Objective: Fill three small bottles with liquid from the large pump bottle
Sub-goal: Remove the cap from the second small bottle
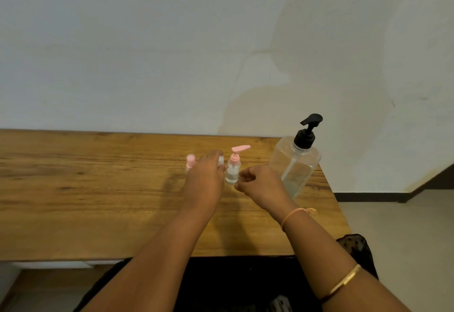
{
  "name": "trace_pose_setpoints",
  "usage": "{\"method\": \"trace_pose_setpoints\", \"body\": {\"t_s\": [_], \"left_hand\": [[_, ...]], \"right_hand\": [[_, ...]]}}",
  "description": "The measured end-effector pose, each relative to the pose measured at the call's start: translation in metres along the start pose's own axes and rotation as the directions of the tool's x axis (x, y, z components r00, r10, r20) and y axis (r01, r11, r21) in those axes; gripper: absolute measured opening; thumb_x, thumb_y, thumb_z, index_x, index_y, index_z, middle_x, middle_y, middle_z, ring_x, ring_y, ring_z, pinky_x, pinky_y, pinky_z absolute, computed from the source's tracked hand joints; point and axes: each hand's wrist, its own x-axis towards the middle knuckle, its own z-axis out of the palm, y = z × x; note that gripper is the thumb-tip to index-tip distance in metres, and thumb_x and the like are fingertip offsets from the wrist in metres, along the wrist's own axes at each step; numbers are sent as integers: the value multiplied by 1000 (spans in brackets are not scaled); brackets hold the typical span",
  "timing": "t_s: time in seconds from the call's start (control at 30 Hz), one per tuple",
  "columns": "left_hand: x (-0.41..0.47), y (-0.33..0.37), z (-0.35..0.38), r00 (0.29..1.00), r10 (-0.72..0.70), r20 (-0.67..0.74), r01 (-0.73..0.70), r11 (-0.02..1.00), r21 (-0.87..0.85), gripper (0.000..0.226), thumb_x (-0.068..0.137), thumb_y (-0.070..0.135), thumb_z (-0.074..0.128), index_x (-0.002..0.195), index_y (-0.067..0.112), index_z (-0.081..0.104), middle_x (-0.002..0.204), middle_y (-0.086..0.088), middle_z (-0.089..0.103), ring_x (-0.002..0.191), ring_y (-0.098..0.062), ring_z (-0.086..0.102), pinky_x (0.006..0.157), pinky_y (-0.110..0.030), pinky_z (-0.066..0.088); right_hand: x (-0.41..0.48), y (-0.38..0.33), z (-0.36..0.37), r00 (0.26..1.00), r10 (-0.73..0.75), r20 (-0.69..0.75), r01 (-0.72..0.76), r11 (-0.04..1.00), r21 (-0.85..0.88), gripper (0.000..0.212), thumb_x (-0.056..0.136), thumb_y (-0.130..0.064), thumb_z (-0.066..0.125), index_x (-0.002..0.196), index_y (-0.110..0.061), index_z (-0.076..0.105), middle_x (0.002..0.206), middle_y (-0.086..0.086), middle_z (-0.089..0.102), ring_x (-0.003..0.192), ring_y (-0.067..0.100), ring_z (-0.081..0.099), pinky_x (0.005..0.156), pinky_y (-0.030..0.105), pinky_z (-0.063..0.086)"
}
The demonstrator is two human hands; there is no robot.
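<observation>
Left hand [205, 179], back toward the camera, reaches over the small bottles at the middle of the wooden bench [98, 188]. Its fingers are hidden beyond the knuckles, so whether they grip anything cannot be told. A pale cap [221, 161] shows just past the fingertips; the body beneath it is covered by the hand. Beside the hand's other edge stands a pink-capped small bottle [190, 162], blurred, with its lower part concealed.

Right hand [260, 181] lies low over the bench with fingers loosely curled and nothing visibly held. Its fingertips are just beside the base of the small pump bottle [233, 168]; contact cannot be confirmed.

The small pump bottle stands upright between the two hands, with a pink pump head on top and clear liquid in its lower part. The large pump bottle [296, 164], clear with a black pump, stands upright near the bench's far right corner, behind the right hand (its fill level is hard to read through the transparent wall).

The right forearm carries a thread bracelet [294, 216] and a gold bangle [344, 282].
</observation>
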Motion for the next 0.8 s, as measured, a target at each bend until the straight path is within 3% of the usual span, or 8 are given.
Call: {"method": "trace_pose_setpoints", "body": {"t_s": [0.13,0.2,0.27,0.33,0.43,0.53,0.63,0.8], "left_hand": [[-13,7,-14,997,68,-24,-66,996,64,32,94,32,51,126,25,53,112,5,63,87,-11,58,56,-20,36],[-19,12,-22,997,68,-28,-70,996,-58,36,91,32,57,126,28,54,102,10,65,73,-1,53,54,-14,32],[-23,16,-28,1000,22,-9,-23,964,-265,39,87,28,63,126,29,55,85,17,61,65,7,51,56,-13,34],[-23,19,-32,999,-9,50,29,904,-427,36,86,26,64,122,29,58,82,21,57,72,10,53,63,-15,39],[-23,22,-38,967,43,252,126,778,-616,26,90,24,59,108,43,60,104,15,65,97,-9,61,74,-15,46],[-25,23,-44,878,183,443,205,692,-692,40,91,12,56,123,36,54,120,15,62,111,0,57,83,-13,49],[-25,24,-44,873,205,443,208,666,-717,41,89,4,57,127,20,54,117,8,66,111,-2,58,92,-18,48],[-24,28,-35,939,35,343,251,612,-750,35,81,1,66,114,14,65,99,7,72,95,-3,66,68,-10,49]], "right_hand": [[-10,-5,-2,997,-62,40,59,995,76,55,80,-15,71,131,-14,51,127,1,56,115,17,52,98,33,43],[-15,-6,-4,990,-116,82,110,991,74,59,78,-16,73,133,-16,50,129,-2,55,120,16,49,99,32,42],[-20,-6,-7,980,-169,108,160,983,91,45,79,-16,72,121,-15,57,111,-5,61,108,15,54,90,29,45],[-26,-6,-11,977,-185,104,169,974,150,28,80,-15,72,106,-16,61,96,-3,62,97,16,57,85,31,48],[-31,-1,-15,977,-191,95,161,952,262,28,77,-14,74,103,-10,63,100,16,64,97,28,62,89,45,50],[-38,4,-19,967,-222,127,149,892,427,29,78,-7,72,106,-8,64,103,13,68,100,23,64,92,43,50],[-38,6,-20,964,-247,97,176,869,462,29,78,-5,72,106,-9,65,103,9,69,101,21,64,92,42,50],[-35,4,-12,970,-244,-16,232,898,374,27,76,-12,75,102,-16,68,94,11,70,94,26,64,87,47,51]]}}
